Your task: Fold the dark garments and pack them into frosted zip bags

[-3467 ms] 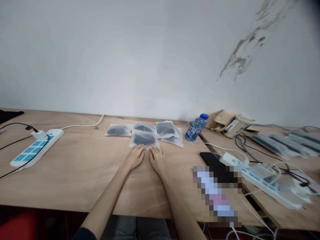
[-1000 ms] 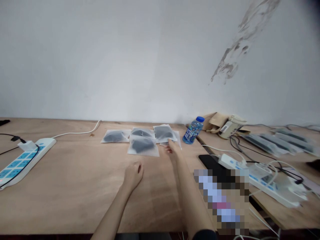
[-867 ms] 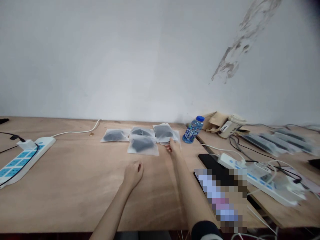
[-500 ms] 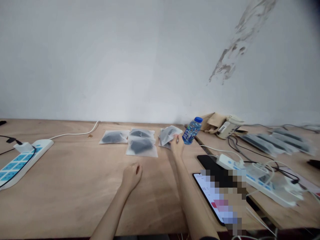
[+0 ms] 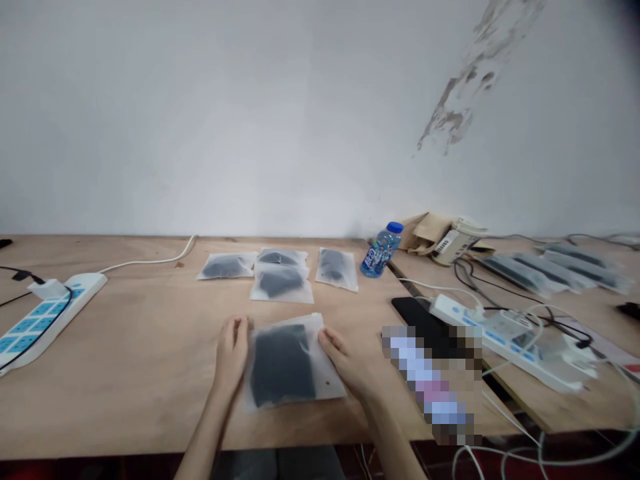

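Note:
A frosted zip bag [image 5: 324, 373] with a flat dark item inside is in front of me, between my two hands, near the front of the wooden table. My right hand [image 5: 347, 360] grips its right edge, the thumb on the upper corner. On the opposite side, the curled fingers of my left hand [image 5: 233, 350] are closed at the bag's left edge; the fingertips are partly hidden. Beyond lie more frosted bags with dark contents: one on the left [image 5: 227, 265], two overlapping in the middle [image 5: 281, 283], and one on the right [image 5: 337, 268].
A blue-capped bottle [image 5: 381, 252] stands right of the bags, near a paper cup [image 5: 455, 243]. Two power strips [image 5: 55, 320] with cables lie left and right. A black phone [image 5: 420, 323] and a blurred-out device are by my right arm. Longer bags [image 5: 555, 267] lie far right.
My right hand has brought a bag from the right-hand pile back to the table before me. My left hand has moved left and now meets the bag's edge.

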A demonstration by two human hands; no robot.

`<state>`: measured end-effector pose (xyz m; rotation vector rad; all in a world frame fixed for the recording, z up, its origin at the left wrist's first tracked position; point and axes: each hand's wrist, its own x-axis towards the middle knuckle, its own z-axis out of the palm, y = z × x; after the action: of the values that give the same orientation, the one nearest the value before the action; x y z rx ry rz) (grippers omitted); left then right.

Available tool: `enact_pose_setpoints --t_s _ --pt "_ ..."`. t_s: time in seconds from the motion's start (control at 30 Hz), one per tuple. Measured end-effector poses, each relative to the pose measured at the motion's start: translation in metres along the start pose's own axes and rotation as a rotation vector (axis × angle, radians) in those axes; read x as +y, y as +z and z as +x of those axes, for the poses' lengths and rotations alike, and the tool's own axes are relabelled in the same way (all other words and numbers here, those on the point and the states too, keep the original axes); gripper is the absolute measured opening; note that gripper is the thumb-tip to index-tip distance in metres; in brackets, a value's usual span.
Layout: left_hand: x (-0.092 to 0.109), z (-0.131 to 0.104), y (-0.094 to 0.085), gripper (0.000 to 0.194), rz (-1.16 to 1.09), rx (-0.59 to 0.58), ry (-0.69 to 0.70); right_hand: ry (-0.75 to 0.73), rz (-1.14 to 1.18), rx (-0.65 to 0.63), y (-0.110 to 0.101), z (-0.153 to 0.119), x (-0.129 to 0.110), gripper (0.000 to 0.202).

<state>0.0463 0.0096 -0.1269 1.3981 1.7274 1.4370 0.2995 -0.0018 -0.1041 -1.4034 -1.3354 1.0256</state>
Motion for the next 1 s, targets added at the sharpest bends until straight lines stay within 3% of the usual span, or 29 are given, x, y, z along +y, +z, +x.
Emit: enact_pose_setpoints --t_s 0.1,0.23,0.47,0.67,0.8,1.0 --pt "0.013 -0.009 -0.009 0.025 0.105 -0.211 0.170 0.166 -0.012 -0.071 0.007 -0.007 0.009 0.046" --pt "0.034 -0.014 0.000 0.023 0.307 -0.433 0.339 0.145 0.003 -0.101 0.017 0.001 0.005 0.035" --pt "0.053 -0.003 0.032 0.030 0.289 -0.517 0.379 -0.064 0.015 -0.116 0.031 0.014 -0.007 0.030" --pt "0.061 0.002 0.050 0.031 0.252 -0.549 0.310 -0.107 0.006 -0.078 0.037 0.003 -0.009 0.034" --pt "0.060 -0.003 0.036 0.027 0.305 -0.505 0.299 -0.107 0.022 -0.016 0.032 0.002 -0.013 0.038" --pt "0.045 -0.013 -0.013 0.024 0.427 -0.334 0.299 -0.103 0.001 0.023 0.021 -0.001 -0.019 0.041"
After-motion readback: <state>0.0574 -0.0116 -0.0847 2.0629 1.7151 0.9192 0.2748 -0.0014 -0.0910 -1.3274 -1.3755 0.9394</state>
